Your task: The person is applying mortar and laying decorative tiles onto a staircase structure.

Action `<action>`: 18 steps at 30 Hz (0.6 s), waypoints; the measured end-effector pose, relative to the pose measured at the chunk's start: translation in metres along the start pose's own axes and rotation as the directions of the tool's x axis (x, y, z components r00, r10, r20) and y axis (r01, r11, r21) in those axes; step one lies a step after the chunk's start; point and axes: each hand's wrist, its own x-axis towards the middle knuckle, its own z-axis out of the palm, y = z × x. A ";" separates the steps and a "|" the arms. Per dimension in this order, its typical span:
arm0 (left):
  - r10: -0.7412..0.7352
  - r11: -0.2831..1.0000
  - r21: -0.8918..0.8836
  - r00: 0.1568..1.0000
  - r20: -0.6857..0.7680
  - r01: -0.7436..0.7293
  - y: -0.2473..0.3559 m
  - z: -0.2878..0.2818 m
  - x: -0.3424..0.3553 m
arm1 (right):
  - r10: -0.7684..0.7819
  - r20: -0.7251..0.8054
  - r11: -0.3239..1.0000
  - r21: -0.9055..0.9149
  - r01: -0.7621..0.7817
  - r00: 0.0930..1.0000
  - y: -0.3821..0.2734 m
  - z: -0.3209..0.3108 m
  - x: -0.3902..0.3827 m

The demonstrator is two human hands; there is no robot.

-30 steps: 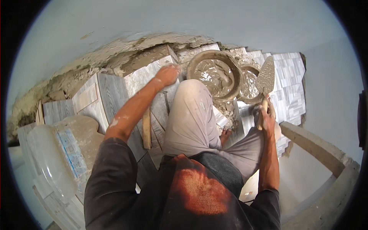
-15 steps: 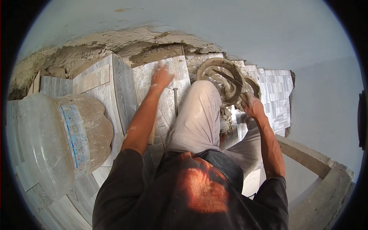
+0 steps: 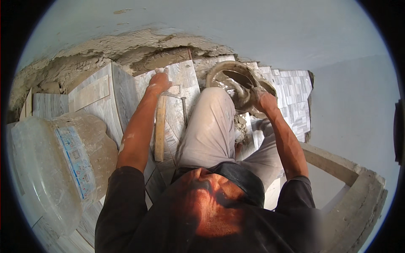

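My left hand (image 3: 159, 82) rests at the far edge of a grey wood-look tile (image 3: 181, 80) beside the broken wall base. Its fingers show only partly and hold nothing that I can see. My right hand (image 3: 265, 102) is closed round the handle of a trowel (image 3: 237, 78), with the handle mostly hidden in the fist. The trowel's dark blade is inside a mortar-caked bucket (image 3: 214, 75) of wet grey mortar (image 3: 242, 98). A second round rim (image 3: 270, 88) shows just right of that bucket.
A large clear plastic jug (image 3: 42, 168) lies at left. A wooden strip (image 3: 160, 128) and a metal rod (image 3: 184, 111) lie between my left arm and knee. Mortar crumbs (image 3: 240, 126) sit below the bucket. A concrete ledge (image 3: 358, 202) stands at lower right.
My left hand has shifted left along the tile and is no longer blurred. My right hand has drawn nearer the bucket, and the trowel blade now lies lower in it.
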 end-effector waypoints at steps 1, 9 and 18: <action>0.004 0.997 0.072 0.997 -0.078 0.001 0.003 0.006 -0.001 | -0.011 0.002 1.000 0.001 0.011 1.000 0.004 0.006 0.003; 0.085 0.989 0.133 0.977 -0.195 -0.060 -0.005 0.011 -0.004 | -0.028 -0.062 0.991 0.128 0.036 0.998 0.026 0.039 0.016; 0.066 0.998 0.007 0.946 -0.316 -0.067 -0.025 -0.004 -0.028 | -0.164 -0.017 0.749 0.649 0.135 0.986 0.021 0.031 0.003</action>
